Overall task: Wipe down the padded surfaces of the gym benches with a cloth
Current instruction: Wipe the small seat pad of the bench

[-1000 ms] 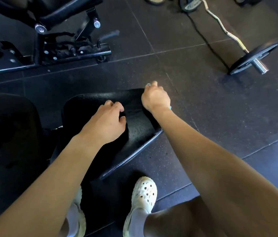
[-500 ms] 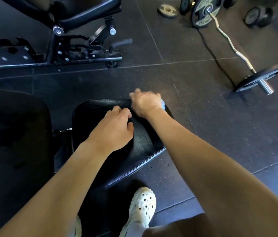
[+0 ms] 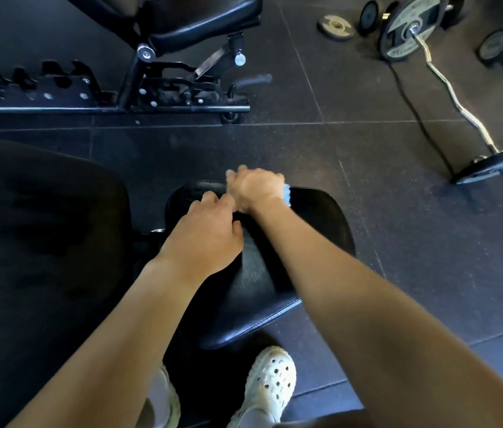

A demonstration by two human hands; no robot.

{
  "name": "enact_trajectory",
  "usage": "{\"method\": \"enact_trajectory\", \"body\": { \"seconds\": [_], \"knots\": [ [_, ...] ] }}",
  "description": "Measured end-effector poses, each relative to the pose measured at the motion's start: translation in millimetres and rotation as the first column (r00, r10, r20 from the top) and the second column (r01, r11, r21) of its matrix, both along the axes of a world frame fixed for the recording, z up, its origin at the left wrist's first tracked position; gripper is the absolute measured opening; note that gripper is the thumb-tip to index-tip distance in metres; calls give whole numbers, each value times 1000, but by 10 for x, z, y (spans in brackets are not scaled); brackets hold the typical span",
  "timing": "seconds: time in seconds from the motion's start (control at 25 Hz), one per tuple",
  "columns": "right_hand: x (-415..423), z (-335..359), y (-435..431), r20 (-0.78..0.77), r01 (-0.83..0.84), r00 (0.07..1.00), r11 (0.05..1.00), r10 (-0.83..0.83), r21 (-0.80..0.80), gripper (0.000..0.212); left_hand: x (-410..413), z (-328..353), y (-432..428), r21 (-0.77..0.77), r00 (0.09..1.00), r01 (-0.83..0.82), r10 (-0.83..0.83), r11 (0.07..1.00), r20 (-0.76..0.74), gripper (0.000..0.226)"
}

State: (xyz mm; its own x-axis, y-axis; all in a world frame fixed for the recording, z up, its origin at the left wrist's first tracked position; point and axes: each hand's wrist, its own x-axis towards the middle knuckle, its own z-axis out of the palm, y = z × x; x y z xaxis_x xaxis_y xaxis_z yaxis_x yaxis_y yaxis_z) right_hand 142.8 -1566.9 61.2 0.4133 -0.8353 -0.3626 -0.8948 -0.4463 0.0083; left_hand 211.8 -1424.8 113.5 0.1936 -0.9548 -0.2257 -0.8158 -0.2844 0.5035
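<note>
Mid-wipe: right hand [image 3: 255, 188] clenches the blue cloth [image 3: 287, 194] on the seat pad's [image 3: 315, 230] far edge, left hand [image 3: 205, 233] just behind it rests loose-fingered on the pad, holding nothing; back pad [image 3: 43, 227] left of both hands and second bench [image 3: 197, 23] beyond them probably remain.

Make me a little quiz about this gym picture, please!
1. True or false: the right hand holds the blue cloth against the far edge of the seat pad.
2. What does the left hand rest on? A) the seat pad B) the curl bar C) a weight plate
3. Fill in: the shoe near the pad is ___ in colour.

Key: 1 true; 2 A; 3 white.
</note>
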Motion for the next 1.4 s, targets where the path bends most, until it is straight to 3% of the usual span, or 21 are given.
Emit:
{"method": "enact_trajectory", "body": {
  "seconds": [0.08, 0.16, 0.28, 0.4, 0.52, 0.64, 0.72, 0.8, 0.88, 1.0, 1.12, 1.28, 1.4],
  "knots": [
    [144, 1, 151, 48, -143, 988, 990, 144, -21, 30, 71, 9, -4, 25, 999, -46, 45, 999, 29, 36],
    [-42, 22, -8, 40, -177, 983, 984, 177, -18, 31, 134, 26, -11, 52, 996, -64, 61, 997, 61, 35],
    [-368, 35, -314, -73, 2, 997, 1000, -2, -13, 40, 245, 3, 62, 90, 997, -62, 57, 994, 57, 33],
    [-16, -20, -151, -34, 151, 988, 987, -153, -52, 50, 433, -96, 239, 117, 999, -31, 26, 993, 44, 31],
    [535, -107, 294, 113, -40, 992, 994, 52, -105, 39, 701, -207, 413, 94, 998, -55, 51, 994, 37, 27],
    [371, -30, 269, 146, -223, 959, 966, 241, -133, 36, 829, -199, 447, 51, 993, -109, 111, 993, -29, 22],
    [141, -4, 18, 54, -206, 977, 978, 207, -29, 39, 854, -189, 479, 59, 996, -79, 81, 995, -33, 24],
    [137, -3, -144, -73, -72, 995, 997, 71, -19, 44, 868, -201, 515, 75, 999, -48, 49, 996, -20, 27],
    [449, -74, -87, -66, 6, 998, 1000, -7, -13, 55, 865, -227, 507, 78, 1000, -24, 23, 997, 12, 28],
    [940, -149, 326, 55, -152, 986, 988, 154, -38, 47, 855, -247, 473, 95, 999, 5, -10, 995, 52, 30],
    [780, -40, 371, 103, -327, 937, 942, 334, -80, 32, 867, -254, 472, 116, 997, 37, -44, 993, 65, 29],
    [680, -158, 22, -49, -74, 996, 997, 73, -25, 40, 940, -263, 524, 100, 999, 32, -34, 994, 16, 26],
    [962, -244, 194, -1, -19, 1000, 999, 19, -26, 53, 913, -264, 497, 122, 997, 61, -67, 991, 42, 25]
  ]
}}
